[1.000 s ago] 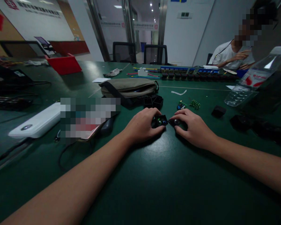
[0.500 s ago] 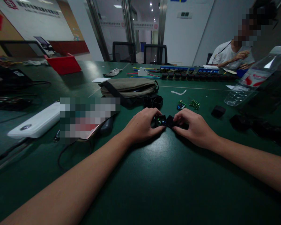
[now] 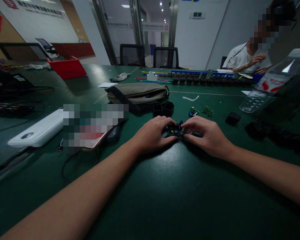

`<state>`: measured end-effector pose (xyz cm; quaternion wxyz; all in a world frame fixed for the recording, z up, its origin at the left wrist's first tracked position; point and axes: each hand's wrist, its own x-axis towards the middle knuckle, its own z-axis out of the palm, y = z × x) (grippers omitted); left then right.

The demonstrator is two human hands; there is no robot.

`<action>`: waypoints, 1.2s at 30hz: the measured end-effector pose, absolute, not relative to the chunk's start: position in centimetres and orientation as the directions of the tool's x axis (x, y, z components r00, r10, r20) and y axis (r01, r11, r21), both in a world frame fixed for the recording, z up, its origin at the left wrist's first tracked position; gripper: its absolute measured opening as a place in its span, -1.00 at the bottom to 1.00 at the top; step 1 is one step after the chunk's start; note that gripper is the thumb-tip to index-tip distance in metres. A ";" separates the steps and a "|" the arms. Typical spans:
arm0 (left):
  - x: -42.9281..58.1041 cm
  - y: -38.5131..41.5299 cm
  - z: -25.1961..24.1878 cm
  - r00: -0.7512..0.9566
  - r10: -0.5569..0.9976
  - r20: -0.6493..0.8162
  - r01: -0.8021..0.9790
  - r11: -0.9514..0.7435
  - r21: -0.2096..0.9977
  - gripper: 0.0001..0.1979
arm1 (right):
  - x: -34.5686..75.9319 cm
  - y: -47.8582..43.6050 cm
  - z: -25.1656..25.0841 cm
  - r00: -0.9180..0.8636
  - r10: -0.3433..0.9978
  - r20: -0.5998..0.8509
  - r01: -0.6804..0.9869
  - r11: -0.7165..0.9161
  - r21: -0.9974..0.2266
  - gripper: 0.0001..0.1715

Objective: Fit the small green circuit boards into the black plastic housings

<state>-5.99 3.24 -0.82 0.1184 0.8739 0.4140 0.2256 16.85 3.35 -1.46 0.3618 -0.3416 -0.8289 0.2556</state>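
Note:
My left hand (image 3: 156, 133) grips a small black plastic housing (image 3: 174, 130) between thumb and fingers, close above the green table. Its open side faces me and shows a green circuit board with small blue parts inside. At its right edge, my right hand (image 3: 203, 135) pinches a flat black cover (image 3: 181, 125), seen nearly edge-on and touching or almost touching the housing. Just beyond my right hand lie a circuit board with a blue part (image 3: 193, 112) and a second green circuit board (image 3: 208, 111). Two empty black housings (image 3: 163, 109) stand behind my left hand.
A grey-brown bag (image 3: 137, 93) lies ahead. To the left are a phone (image 3: 97, 130), a white power bank (image 3: 40, 130) and a red bin (image 3: 67, 68). Rightward stand a water bottle (image 3: 267, 86) and black housings (image 3: 233, 118). A person (image 3: 250, 58) sits across the table.
The black cover has turned edge-on and come up against the housing's right side. The housing has shifted slightly right, its open side now more visible.

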 end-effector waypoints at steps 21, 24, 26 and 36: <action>-5.9 3.2 -0.9 0.495 0.820 0.287 0.710 -0.572 0.410 -0.69 | 16.7 3.5 -1.4 -0.526 0.771 0.359 0.592 0.635 -0.496 -0.70; -6.0 3.3 -0.9 0.504 0.816 0.283 0.706 -0.578 0.410 -0.69 | 16.7 3.3 -1.3 -0.500 0.777 0.383 0.591 0.629 -0.506 -0.64; -6.0 3.3 -0.9 0.511 0.813 0.279 0.704 -0.582 0.406 -0.69 | 16.8 3.2 -1.4 -0.470 0.773 0.426 0.561 0.634 -0.532 -0.63; -5.1 2.5 -0.4 0.636 0.711 0.299 0.672 -0.701 0.238 -0.67 | 16.9 2.1 -1.3 -0.488 0.631 0.603 0.381 0.775 -0.504 -0.77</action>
